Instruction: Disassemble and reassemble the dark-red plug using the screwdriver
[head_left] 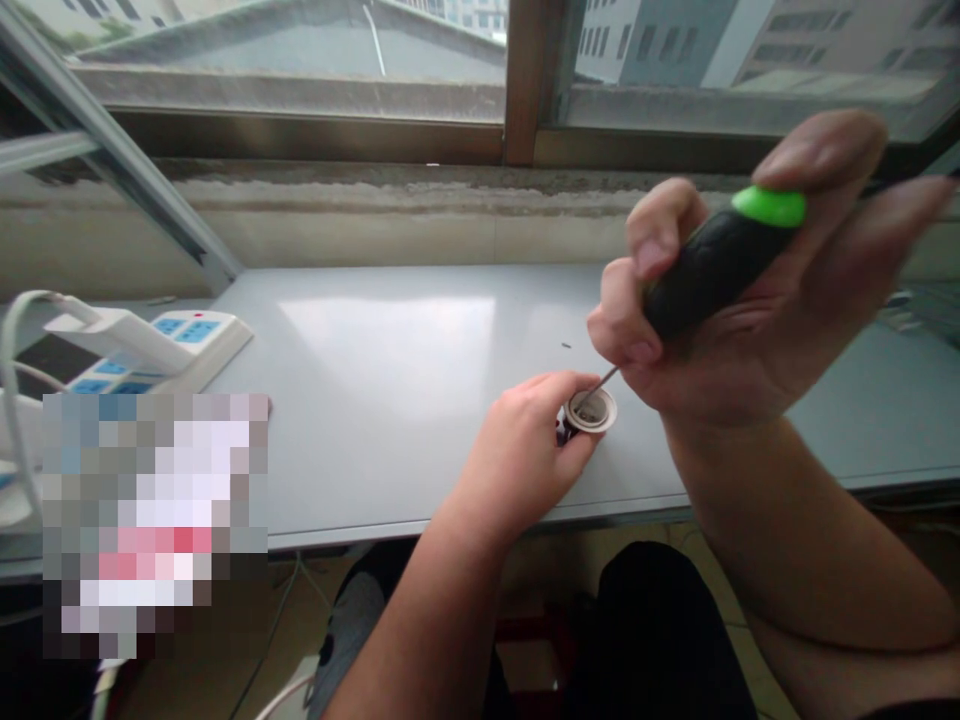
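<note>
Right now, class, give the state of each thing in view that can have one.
Left hand: closed around round fitting
Round fitting: held, open end up
Right hand: gripping screwdriver
Screwdriver: tilted, reaching into round fitting
Power strip: partly under white adapter
Small dark piece: lying on table

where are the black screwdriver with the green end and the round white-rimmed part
Black screwdriver with green end (709,270), head view: on the handle.
Round white-rimmed part (612,412), head view: on its rim.
</note>
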